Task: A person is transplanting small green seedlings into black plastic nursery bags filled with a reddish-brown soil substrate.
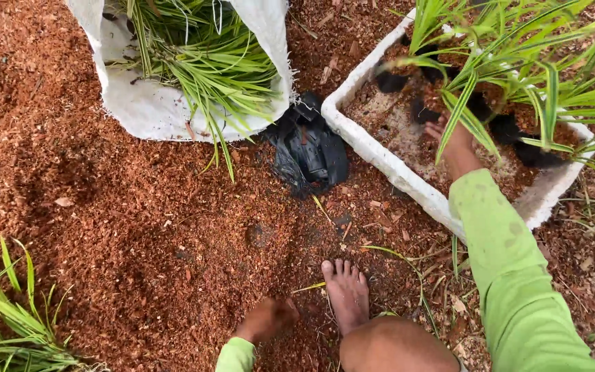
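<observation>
My right hand, in a light green sleeve, reaches into a white foam box at the upper right. It rests on the brown soil there, partly hidden behind long green leaves of potted seedlings in small black bags; whether it grips anything is hidden. My left hand presses fingers-down into the reddish coconut husk ground near the bottom middle, next to my bare foot. Its fingers are buried in the husk.
A white woven sack full of green striped grass-like plants lies at the top left. A heap of black plastic bags sits between the sack and the box. More green leaves are at the bottom left.
</observation>
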